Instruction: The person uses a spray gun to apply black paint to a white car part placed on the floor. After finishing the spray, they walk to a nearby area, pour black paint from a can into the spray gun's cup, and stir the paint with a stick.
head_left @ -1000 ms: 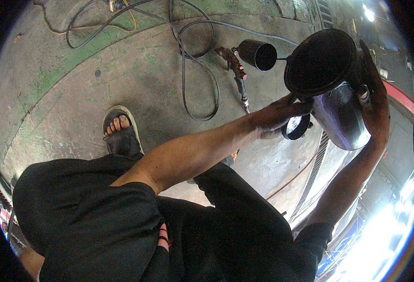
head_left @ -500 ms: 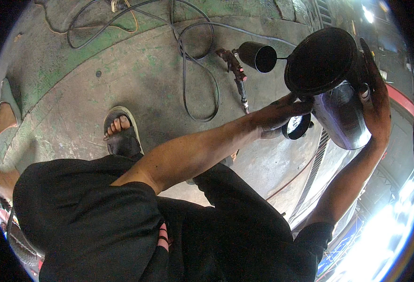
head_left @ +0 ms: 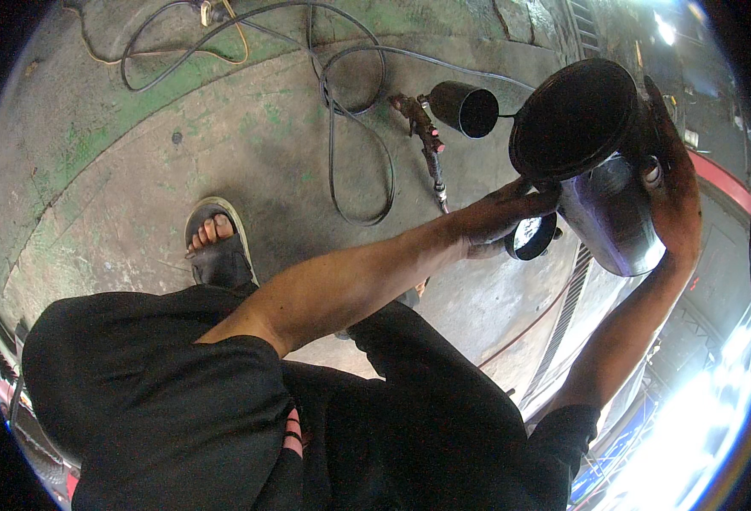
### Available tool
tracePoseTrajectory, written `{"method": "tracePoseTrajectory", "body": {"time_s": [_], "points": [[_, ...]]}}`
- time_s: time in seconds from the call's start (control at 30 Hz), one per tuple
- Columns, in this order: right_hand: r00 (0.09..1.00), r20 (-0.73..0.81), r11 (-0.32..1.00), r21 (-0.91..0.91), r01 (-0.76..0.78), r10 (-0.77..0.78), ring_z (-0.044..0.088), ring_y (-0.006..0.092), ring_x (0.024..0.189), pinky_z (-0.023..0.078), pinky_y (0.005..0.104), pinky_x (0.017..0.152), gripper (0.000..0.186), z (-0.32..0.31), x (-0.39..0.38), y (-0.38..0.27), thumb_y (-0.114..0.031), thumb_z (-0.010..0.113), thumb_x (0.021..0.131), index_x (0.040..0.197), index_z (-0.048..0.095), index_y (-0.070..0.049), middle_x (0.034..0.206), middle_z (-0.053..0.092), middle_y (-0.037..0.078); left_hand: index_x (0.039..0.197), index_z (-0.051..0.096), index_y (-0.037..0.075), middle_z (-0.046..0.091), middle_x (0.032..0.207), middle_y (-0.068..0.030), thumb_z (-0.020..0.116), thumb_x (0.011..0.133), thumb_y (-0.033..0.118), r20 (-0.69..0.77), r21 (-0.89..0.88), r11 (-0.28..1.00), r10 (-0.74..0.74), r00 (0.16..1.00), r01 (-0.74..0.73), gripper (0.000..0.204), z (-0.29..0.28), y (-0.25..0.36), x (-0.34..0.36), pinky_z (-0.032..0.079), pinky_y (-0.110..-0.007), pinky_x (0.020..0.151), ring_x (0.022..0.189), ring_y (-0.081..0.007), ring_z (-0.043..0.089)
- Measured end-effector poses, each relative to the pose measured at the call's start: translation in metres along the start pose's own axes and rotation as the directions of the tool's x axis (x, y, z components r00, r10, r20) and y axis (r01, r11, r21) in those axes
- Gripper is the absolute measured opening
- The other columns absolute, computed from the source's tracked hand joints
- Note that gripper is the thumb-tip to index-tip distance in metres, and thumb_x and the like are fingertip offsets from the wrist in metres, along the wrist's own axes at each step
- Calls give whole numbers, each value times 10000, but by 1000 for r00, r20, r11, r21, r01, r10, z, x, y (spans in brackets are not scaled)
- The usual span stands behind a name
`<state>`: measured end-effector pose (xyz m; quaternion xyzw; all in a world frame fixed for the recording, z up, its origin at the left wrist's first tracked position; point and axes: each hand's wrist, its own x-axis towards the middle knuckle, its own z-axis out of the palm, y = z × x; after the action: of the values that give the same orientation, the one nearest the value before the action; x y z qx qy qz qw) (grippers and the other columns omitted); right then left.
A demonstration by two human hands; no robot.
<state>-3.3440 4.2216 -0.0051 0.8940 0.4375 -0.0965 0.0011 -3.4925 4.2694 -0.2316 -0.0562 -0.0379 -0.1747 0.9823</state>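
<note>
Grasping edges of black shell (head_left: 573, 121) with fingers of left hand (head_left: 503, 210) and right hand (head_left: 676, 192).
Leaving open floor (head_left: 128, 200) far left of shell.

Single head-worn fisheye, left of pair; looks down past lap (head_left: 448, 383) onto near hands (head_left: 675, 192), floor (head_left: 252, 157) farther below.

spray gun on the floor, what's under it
Stained grey floor shows around the spray gun and its dark cup. The patch directly beneath is covered, so whatever lies there can't be seen.
</note>
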Motion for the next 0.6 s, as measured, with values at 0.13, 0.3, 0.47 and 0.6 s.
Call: {"method": "tracePoseTrajectory", "body": {"time_s": [0.13, 0.3, 0.47, 0.6], "points": [[998, 2, 995, -75, 71, -71, 462, 284, 1385, 356, 403, 1147, 646, 0, -2, 3, -350, 622, 964, 1506, 409, -70, 1507, 472, 160, 1514, 264, 129, 553, 1295, -132, 735, 917, 320, -12, 7, 1000, 16, 1000, -16, 784, -1, 0, 1, 569, -369, 906, 1052, -241, 644], [999, -4, 996, -83, 39, -40, 446, 293, 1397, 343, 420, 1153, 651, -1, -4, 5, -388, 611, 965, 1502, 417, -75, 1499, 480, 160, 1519, 261, 142, 547, 1305, -131, 731, 920, 322, 14, 16, 999, 30, 999, -31, 783, -2, 0, 1, 571, -370, 901, 1064, -241, 640], [1000, -11, 1000, -23, 7, -7, 501, 325, 1347, 376, 426, 1110, 883, 1, 2, 2, -653, 553, 869, 1518, 386, -78, 1456, 510, 207, 1520, 259, 149, 556, 1292, -127, 732, 919, 325, 11, -2, 999, 37, 999, -37, 786, -2, 1, 1, 581, -366, 876, 1027, -237, 651], [999, 4, 996, -77, -52, 53, 518, 346, 1335, 398, 429, 1092, 1044, 1, 8, -3, -822, 481, 802, 1535, 355, -90, 1453, 509, 223, 1520, 245, 159, 567, 1273, -132, 744, 906, 349, -3, 9, 1000, 0, 1000, 0, 814, -1, 3, 1, 591, -365, 849, 997, -234, 659]]}}
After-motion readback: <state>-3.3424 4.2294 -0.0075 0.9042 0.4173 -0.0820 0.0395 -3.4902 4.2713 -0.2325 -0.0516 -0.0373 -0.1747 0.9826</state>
